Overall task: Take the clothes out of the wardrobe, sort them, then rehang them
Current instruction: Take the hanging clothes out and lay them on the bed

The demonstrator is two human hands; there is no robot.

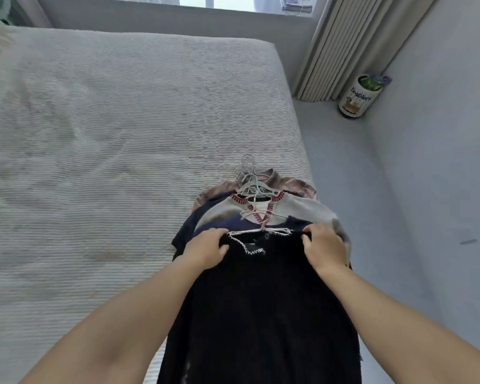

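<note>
- A stack of clothes (pixel 261 212) lies on the near right corner of the bed (pixel 108 134), each piece on its own hanger, with the wire hooks (pixel 250 176) bunched together at the far end.
- On top lies a black knitted top (pixel 261 300) with white stitching at the neck; it hangs over the bed edge toward the person.
- The left hand (pixel 205 250) grips the left shoulder of this black top, its fingers curled into the cloth.
- The right hand (pixel 324 250) grips the right shoulder in the same way, with its fingers clamped on the fabric.
- Under the black top I see a navy piece, then a grey sweater (pixel 302 212) with red stitching at the collar, and at the bottom a brownish patterned garment (pixel 297 184).
- I judge that the clothes are already out of the wardrobe and that sorting is the step in hand, starting with the top piece.
- The next move probably calls for lifting the black top away from the stack, and its hanger should come free of the other hooks.
- The hooks lie close together, so they may catch each other and pull the lower pieces along.
- The rest of the bed offers wide room for separate piles.
- On the floor by the curtain (pixel 352 45), well apart from the clothes, stands a round can (pixel 358 98) with a printed label; it is not in the way.
</note>
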